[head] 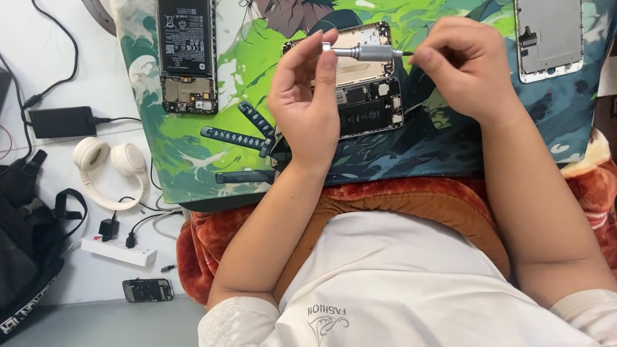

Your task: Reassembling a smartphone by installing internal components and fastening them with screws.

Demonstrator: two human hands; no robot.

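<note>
Hands, left (306, 99) and right (468, 67), hold a metal screwdriver (368, 51).

An opened phone (364, 80) lies at the centre of the mat (430, 143), behind a screwdriver (366, 52) held between the left hand (308, 103) and right hand (468, 67). A second opened phone (187, 43) lies at upper left, a screen panel (548, 7) at upper right. Headphones (110, 170) and a power strip (118, 252) lie left of the mat.
</note>
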